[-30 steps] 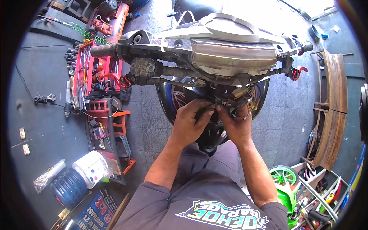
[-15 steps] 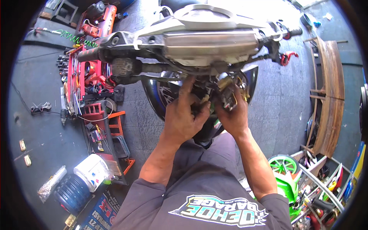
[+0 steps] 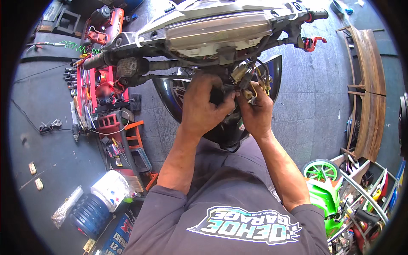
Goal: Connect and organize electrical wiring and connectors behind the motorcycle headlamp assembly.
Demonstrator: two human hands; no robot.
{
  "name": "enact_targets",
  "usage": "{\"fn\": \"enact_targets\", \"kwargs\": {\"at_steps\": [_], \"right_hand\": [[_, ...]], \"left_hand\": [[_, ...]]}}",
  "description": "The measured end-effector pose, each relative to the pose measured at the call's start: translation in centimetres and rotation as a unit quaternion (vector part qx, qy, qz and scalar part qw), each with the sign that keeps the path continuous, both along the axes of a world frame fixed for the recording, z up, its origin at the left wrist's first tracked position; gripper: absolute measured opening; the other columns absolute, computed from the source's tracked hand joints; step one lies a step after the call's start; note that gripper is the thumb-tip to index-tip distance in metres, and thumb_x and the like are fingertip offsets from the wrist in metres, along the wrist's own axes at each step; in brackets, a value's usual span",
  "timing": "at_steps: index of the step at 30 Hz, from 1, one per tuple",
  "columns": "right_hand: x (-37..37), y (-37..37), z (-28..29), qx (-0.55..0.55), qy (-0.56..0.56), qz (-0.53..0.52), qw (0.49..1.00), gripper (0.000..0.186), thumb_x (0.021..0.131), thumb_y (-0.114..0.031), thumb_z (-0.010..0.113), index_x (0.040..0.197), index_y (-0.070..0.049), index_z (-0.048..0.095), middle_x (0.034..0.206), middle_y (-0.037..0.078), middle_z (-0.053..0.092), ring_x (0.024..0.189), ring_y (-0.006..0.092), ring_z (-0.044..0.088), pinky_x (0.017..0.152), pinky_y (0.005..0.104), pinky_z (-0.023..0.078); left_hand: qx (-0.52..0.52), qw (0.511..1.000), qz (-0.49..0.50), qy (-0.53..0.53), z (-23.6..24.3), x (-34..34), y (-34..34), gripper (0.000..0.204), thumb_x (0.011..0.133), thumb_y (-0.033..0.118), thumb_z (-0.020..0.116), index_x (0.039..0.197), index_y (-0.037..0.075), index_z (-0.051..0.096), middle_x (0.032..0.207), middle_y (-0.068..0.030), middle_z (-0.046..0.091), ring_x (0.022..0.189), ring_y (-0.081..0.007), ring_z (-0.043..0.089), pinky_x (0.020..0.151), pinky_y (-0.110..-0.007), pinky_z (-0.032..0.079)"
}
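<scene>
In front of me is a scooter's handlebar assembly, its long clear-fronted light or gauge unit set in a pale cover. Below it hangs a bundle of wires with pale and dark plug connectors. My left hand is closed, fingers curled up under the assembly's black parts; its thumb points at the right hand, and what it grips is hidden. My right hand pinches the lower wire connectors, thumb and forefinger pressed together beside the left thumb. Beneath both hands lies a dark glossy body panel.
A red tool rack with many tools stands on the left, a red compressor behind it. Lower left are a white bucket and a blue water jug. Wooden shelving and green bike parts are at the right.
The left hand's fingers, stretched upward before, are now curled in. The handlebar assembly appears higher and tilted, its right end up. The connectors show more openly above the right hand.
</scene>
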State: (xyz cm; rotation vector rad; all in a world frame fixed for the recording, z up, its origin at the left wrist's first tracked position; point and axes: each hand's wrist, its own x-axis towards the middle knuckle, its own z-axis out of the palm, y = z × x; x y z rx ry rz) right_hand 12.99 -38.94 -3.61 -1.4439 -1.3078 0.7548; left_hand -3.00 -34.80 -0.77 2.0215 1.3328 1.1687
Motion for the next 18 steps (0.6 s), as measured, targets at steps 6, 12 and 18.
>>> {"fn": "enact_targets", "kwargs": {"at_steps": [6,12,18], "right_hand": [[-0.7,0.3,1.1,0.068,-0.134,0.008,0.989,0.024,0.084,-0.004,0.071,0.108,-0.004,0.067,0.096,0.015,0.067,0.089,0.035,0.065,0.078,0.0406,0.051],[-2.4,0.8,1.8,0.096,-0.29,0.063,0.95,0.032,0.081,-0.006,0.072,0.112,-0.01,0.07,0.102,0.011,0.068,0.093,0.0326,0.064,0.084,0.0425,0.048],[-4.0,2.6,2.5,0.112,-0.317,0.089,0.938,0.03,0.084,-0.009,0.072,0.114,-0.01,0.07,0.103,0.01,0.068,0.09,0.0325,0.067,0.075,0.0424,0.054]], "left_hand": [[-0.068,0.985,-0.024,-0.155,-3.4,-0.9,-3.0,0.043,0.076,0.007,0.067,0.114,-0.003,0.05,0.108,-0.0141,0.06,0.094,-0.0211,0.06,0.085,-0.033,0.049],[-0.05,0.955,0.024,-0.292,-5.7,0.5,-3.8,0.042,0.079,0.0,0.062,0.119,-0.002,0.048,0.11,-0.0132,0.062,0.099,-0.0213,0.064,0.088,-0.033,0.051],[-0.169,0.878,0.053,-0.445,-4.8,0.2,-4.7,0.04,0.087,-0.009,0.049,0.126,-0.003,0.04,0.111,-0.0146,0.063,0.103,-0.019,0.064,0.091,-0.031,0.05]]}}
